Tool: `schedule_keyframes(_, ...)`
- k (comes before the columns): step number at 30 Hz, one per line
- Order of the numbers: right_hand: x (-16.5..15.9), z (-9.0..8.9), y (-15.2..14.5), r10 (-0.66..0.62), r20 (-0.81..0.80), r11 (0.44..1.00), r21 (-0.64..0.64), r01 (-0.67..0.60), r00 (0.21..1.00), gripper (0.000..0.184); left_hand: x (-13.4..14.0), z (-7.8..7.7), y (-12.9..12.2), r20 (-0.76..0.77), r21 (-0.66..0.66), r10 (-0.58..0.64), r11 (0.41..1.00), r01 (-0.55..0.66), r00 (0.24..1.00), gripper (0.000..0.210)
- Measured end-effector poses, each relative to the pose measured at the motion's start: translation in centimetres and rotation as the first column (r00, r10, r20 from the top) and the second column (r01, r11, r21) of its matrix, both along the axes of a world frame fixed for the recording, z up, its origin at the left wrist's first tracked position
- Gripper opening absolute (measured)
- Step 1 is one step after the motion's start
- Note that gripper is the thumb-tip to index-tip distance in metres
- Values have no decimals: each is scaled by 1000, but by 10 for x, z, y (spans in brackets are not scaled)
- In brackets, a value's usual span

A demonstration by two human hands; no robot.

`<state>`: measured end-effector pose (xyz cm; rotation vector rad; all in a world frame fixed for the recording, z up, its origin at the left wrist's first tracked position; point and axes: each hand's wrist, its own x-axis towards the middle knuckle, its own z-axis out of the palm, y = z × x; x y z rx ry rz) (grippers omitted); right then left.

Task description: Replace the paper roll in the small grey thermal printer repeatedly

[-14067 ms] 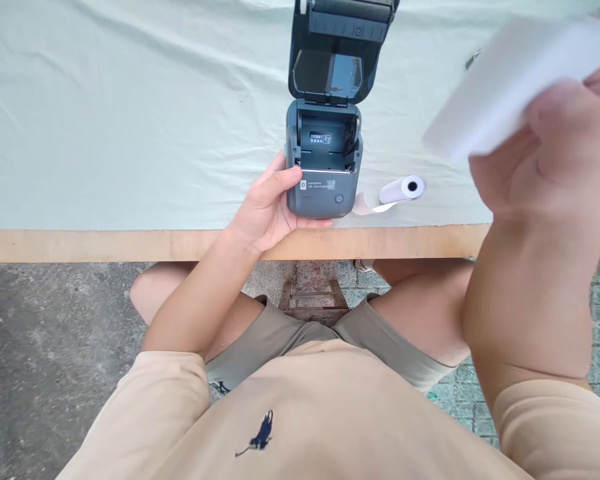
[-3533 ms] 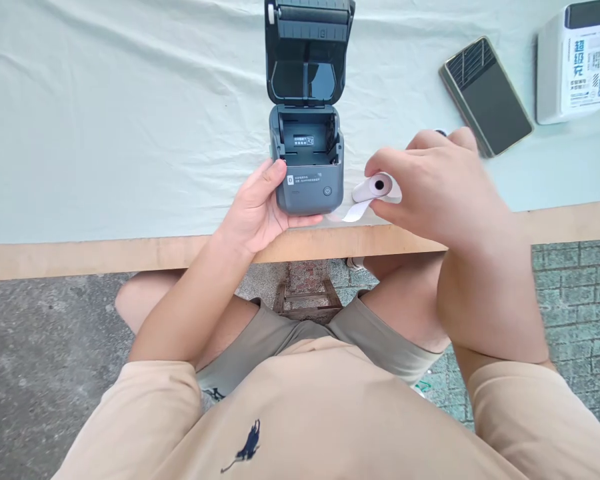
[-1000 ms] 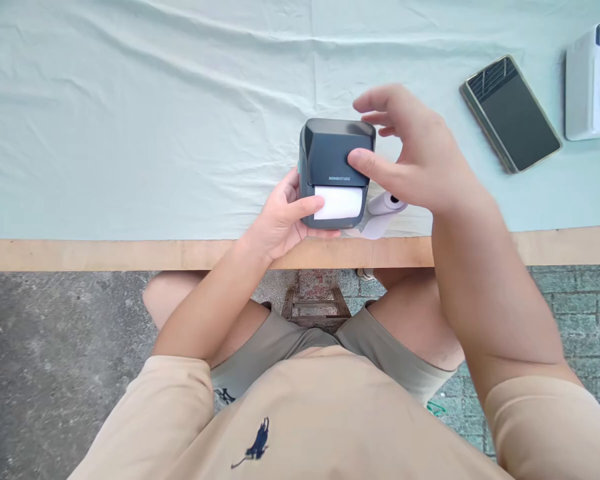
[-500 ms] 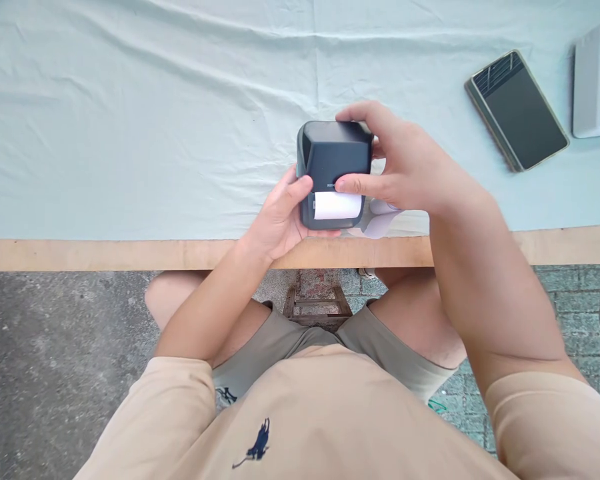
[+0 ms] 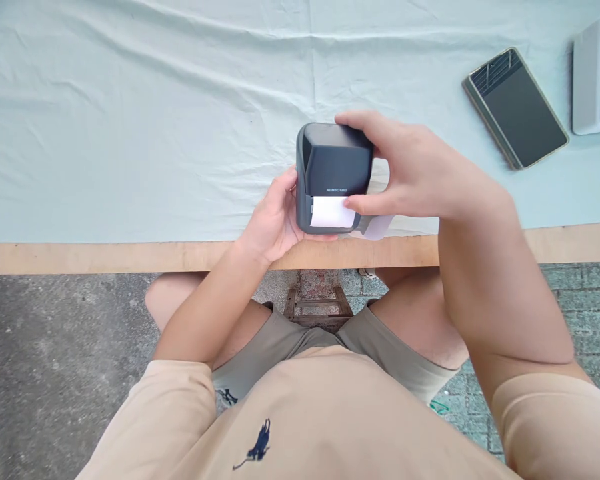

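Since half a second ago the right hand's (image 5: 414, 167) thumb has dropped off the brand lettering (image 5: 337, 190) onto the paper strip (image 5: 329, 212). Both hands grip the printer (image 5: 337, 163), centre of the frame above the bench (image 5: 205, 258) edge; the left hand (image 5: 271, 223) cradles its lower left. Its lid (image 5: 343, 170) is down, paper protruding; whether it is latched remains unclear.

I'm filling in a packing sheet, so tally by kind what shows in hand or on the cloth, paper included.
NIIMBOT printer: 1
Smartphone: 1
White labelled block, cut off by the picture's edge: 1
White paper strips: 2, one on the printer's front, one beside it
Total: 5
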<state>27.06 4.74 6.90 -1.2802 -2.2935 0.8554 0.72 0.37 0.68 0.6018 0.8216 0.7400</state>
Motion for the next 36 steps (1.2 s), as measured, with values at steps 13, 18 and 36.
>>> schedule_keyframes(13,12,20,-9,0,-6,953,304,2,1000,72,0,-10,4,12,8,-1,1000,1,1000,59)
schedule_keyframes(18,-16,21,-4,-218,-252,818,480,317,943,32,-2,-14,6,30,5,-20,1000,20,999,59)
schedule_keyframes(36,-18,-9,-10,-172,248,911,408,58,953,10,-3,-7,-4,-3,89,-36,995,36,999,91)
